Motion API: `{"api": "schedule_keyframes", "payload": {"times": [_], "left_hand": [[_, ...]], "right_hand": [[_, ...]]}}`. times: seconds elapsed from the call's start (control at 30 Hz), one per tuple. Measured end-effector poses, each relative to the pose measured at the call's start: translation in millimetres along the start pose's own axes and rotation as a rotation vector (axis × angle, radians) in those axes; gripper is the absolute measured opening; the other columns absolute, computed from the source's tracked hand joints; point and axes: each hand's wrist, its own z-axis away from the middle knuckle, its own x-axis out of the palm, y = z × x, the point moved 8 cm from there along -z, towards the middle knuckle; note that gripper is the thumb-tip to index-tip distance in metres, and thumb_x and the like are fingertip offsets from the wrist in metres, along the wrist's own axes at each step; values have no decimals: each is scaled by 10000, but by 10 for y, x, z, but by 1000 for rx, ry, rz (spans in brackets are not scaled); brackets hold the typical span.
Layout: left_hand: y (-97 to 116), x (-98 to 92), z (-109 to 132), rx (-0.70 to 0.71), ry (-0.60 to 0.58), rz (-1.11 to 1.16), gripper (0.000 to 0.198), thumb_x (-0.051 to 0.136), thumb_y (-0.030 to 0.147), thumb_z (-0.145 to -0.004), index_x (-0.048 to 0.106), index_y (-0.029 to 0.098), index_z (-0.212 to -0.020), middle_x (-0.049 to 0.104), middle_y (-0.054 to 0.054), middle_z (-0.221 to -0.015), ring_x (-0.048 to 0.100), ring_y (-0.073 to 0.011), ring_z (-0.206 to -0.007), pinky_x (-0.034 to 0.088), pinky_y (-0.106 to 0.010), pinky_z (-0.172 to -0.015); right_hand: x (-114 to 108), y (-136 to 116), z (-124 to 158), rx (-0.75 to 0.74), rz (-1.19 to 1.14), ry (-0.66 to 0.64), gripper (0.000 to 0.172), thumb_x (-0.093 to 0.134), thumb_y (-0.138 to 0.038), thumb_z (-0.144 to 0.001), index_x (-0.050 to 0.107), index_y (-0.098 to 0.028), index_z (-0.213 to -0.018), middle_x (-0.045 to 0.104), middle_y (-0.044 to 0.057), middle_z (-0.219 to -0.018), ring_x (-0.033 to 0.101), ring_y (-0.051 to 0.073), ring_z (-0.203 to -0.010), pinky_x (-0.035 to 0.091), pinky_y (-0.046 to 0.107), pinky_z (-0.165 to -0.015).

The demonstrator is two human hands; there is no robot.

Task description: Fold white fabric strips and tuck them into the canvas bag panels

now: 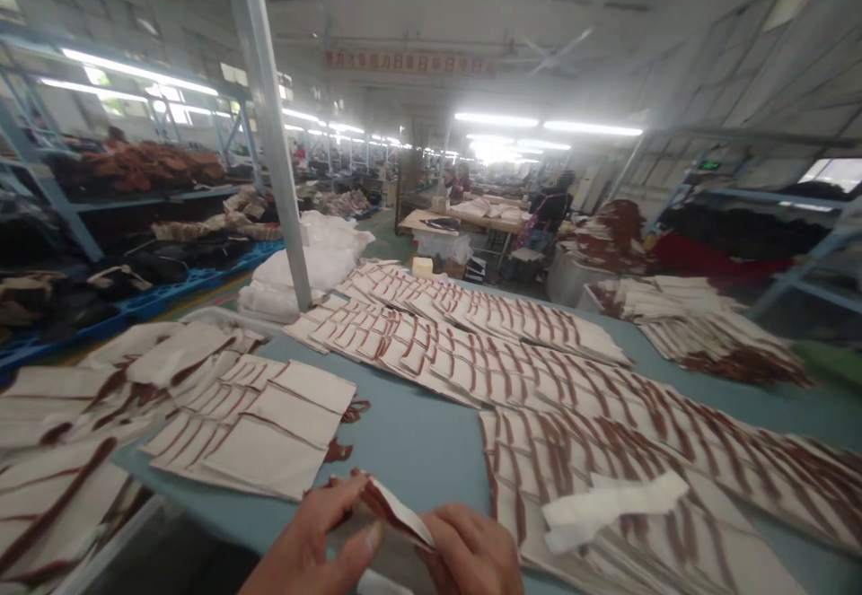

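Note:
Both of my hands hold one cream fabric piece with a brown edge low over the front of the blue-green table. My left hand grips its left side between thumb and fingers. The fingers of my right hand are closed on its right end. The piece's lower part is partly hidden by my hands. Just beyond my left hand lies a stack of similar cream pieces, with small brown scraps beside it. To the right of my right hand, rows of overlapping cream and brown pieces cover the table.
White strips lie on the right-hand rows. A heap of cream pieces fills the left side, below a metal post and white bags. More stacked pieces sit at the far right. A person is near a back table.

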Motion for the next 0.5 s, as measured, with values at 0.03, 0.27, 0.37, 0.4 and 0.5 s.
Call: {"api": "schedule_keyframes", "payload": {"times": [0.03,0.27,0.37,0.4,0.5], "left_hand": [[-8,17,-8,6,2,-2,445,695,480,-808,825,272,-1180,806,-72,-1246,714,-310,-1198,518,-373,-1126],[192,-30,-46,181,72,-44,349,737,450,-810,842,316,-1115,822,-52,-1229,726,-332,-1209,527,-370,-1136],[276,5,-68,237,-54,-100,377,708,411,-846,824,317,-1193,777,-56,-1341,686,-336,-1303,513,-374,-1148],[289,11,-80,256,-96,-111,383,680,405,-869,816,315,-1216,762,-57,-1370,673,-334,-1325,510,-370,-1149],[137,-143,-154,232,-51,-104,423,623,435,-912,784,301,-1279,763,-60,-1364,661,-340,-1341,511,-382,-1144]], "right_hand": [[-8,14,7,21,-10,-12,253,455,-327,-1124,689,-251,-1065,696,12,-692,650,164,-545,430,284,-511],[-33,176,198,250,-43,-5,196,532,-325,-1068,664,-236,-1181,763,84,-923,745,213,-770,593,299,-668],[-42,172,347,285,-15,-5,321,647,-353,-984,643,-206,-1270,769,123,-1040,769,259,-917,647,341,-759],[-66,163,402,282,1,-13,386,677,-365,-959,639,-190,-1301,769,137,-1082,771,275,-968,655,353,-790],[-277,278,582,368,79,-16,464,701,-395,-945,641,-171,-1347,743,176,-1248,736,323,-1143,645,423,-912]]}}
